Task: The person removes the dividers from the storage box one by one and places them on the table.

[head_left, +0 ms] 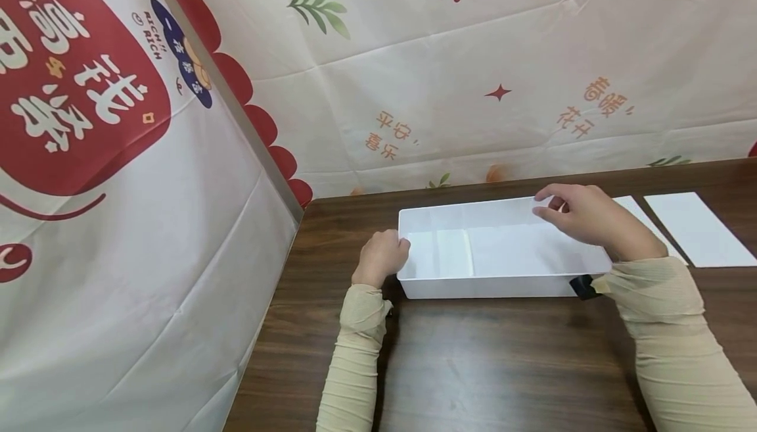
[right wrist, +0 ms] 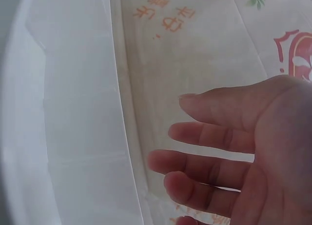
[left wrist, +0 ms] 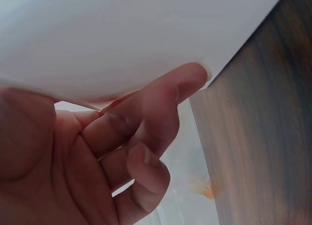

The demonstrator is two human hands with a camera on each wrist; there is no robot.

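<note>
- On the counter (head_left: 479,366), a white box (head_left: 491,287), glossy patch (head_left: 454,253) inside
- Left end: left hand's grip (head_left: 382,256) holding it
- Above right: right hand's grip (head_left: 582,215), loosely parted, holding nothing
- Right: white panels (head_left: 700,229), one partly arm-blocked

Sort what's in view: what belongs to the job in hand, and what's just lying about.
In the job:
White tray, held at its left end by the left hand
Right hand, near the tray's far right corner

Seemingly just lying about:
Two white panels on the table, held by neither hand
</note>
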